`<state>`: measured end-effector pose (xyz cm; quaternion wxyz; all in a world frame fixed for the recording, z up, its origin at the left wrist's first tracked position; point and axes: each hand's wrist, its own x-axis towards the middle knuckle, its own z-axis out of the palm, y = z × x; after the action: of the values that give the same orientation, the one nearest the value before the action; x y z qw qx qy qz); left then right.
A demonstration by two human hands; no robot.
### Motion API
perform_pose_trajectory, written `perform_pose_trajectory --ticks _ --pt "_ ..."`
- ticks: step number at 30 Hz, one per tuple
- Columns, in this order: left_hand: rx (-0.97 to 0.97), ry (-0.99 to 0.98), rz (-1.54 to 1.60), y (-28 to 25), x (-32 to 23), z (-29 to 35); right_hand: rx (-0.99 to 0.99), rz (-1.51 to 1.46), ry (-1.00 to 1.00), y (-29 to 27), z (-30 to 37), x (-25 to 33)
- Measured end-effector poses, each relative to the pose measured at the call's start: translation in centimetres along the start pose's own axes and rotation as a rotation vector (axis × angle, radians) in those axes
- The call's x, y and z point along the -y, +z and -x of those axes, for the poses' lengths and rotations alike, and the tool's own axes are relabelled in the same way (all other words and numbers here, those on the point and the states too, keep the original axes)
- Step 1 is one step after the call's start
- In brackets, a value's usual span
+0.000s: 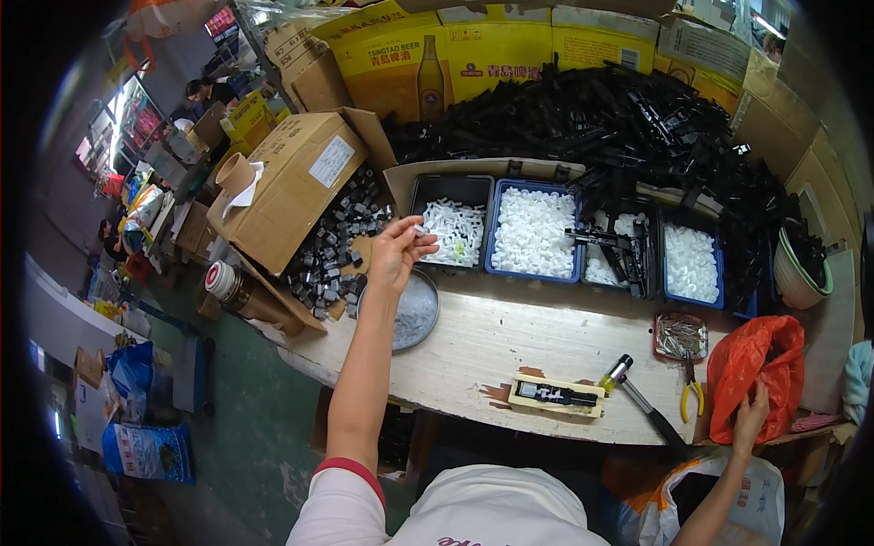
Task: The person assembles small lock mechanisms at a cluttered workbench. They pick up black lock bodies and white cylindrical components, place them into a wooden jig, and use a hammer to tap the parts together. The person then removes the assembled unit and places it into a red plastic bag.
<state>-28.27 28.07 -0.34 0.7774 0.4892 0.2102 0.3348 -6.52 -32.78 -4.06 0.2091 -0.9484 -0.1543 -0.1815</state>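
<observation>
My left hand [397, 255] is raised above the bench at the near left corner of a black bin [452, 188] of small white plastic parts. Its fingers are pinched together, with a small pale bit at the tips that I cannot name. Below the wrist lies a round metal dish [428, 314]. My right hand [750, 415] reaches into the mouth of a red plastic bag [751, 350]; its fingertips are partly hidden there. At the front edge, a cream holder [523, 400] carries a black part with pale pieces. A hammer [642, 396] with a yellow-and-black head lies beside it.
Blue bins [490, 246] of white parts line the bench, backed by a heap of black parts [546, 118]. Yellow-handled pliers [692, 396] rest against a red tray [657, 337] of metal pins. A cardboard box [282, 182] and dark small blocks [332, 246] are left.
</observation>
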Motion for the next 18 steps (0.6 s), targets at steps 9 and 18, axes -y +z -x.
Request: perform_pose_trajectory --ticks 9,18 --pt "-0.121 -0.015 -0.191 -0.4 -0.3 8.8 0.094 -0.22 0.094 0.1 -0.6 -1.1" --pt "-0.186 0.435 -1.103 -1.5 3.3 10.3 -0.136 -0.783 0.195 0.3 -1.2 -1.1"
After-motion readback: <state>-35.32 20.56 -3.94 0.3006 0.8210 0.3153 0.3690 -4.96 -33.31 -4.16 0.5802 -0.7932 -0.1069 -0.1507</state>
